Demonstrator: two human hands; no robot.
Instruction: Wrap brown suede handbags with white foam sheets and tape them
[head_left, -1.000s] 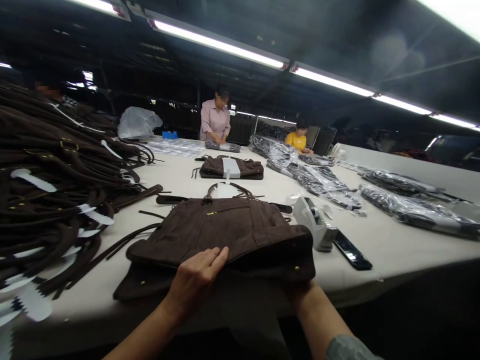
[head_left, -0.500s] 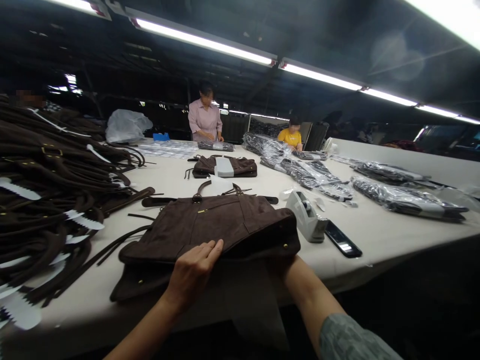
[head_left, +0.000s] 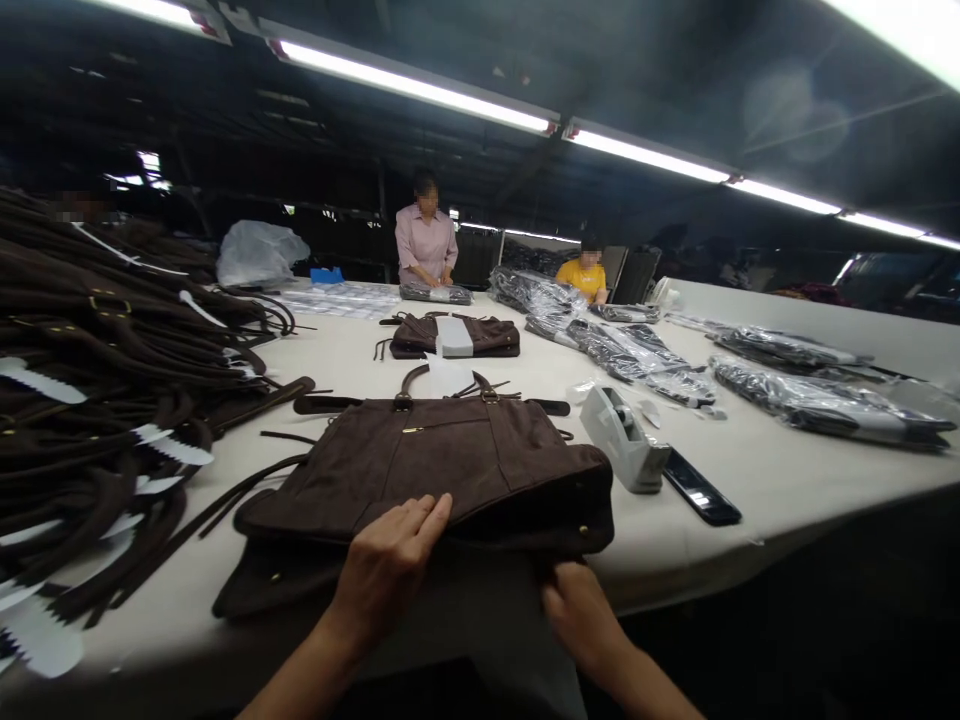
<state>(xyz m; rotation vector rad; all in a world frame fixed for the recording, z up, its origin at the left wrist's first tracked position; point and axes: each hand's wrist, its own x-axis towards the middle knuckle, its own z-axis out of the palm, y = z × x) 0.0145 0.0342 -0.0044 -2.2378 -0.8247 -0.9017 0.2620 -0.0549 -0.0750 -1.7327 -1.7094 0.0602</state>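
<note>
A dark brown suede bag point(head_left: 442, 465) lies flat on the white table point(head_left: 757, 470) in front of me, handles pointing away. My left hand point(head_left: 390, 570) rests on its near edge, fingers together and stretched flat along the fold. My right hand point(head_left: 577, 610) is at the bag's near right corner, at the table edge, fingers curled on the lower flap; the fingertips are partly hidden under the fabric.
A big heap of brown bags with white tags point(head_left: 97, 400) fills the left. A tape dispenser point(head_left: 626, 440) and a black phone point(head_left: 701, 487) lie right of the bag. Another folded bag point(head_left: 454, 335) and plastic-wrapped bundles point(head_left: 817, 400) lie farther off. Two people point(head_left: 426, 240) work at the far end.
My right hand has come out from under the bag's right corner and now shows at the table edge. The left hand stays on the near fold.
</note>
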